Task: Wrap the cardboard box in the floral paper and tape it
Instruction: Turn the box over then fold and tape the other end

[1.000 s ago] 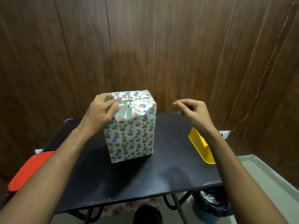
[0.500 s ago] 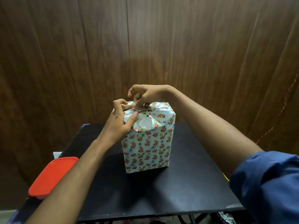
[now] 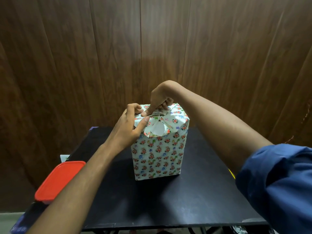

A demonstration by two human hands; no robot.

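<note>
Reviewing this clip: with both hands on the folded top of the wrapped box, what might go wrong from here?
1. The front flap curls up, white underside showing; it may spring open if the left hand lets go.
2. The right hand presses down on the top folds; uneven pressure could crease or tear the floral paper.
3. The wrapped box stands tall on the black table; a sideways push might tip it.

Both hands [image 3: 133, 122] press wrapped box [image 3: 158, 154] top

Matt floral paper [image 3: 158, 154] (glossy wood wall [image 3: 101, 56])
</note>
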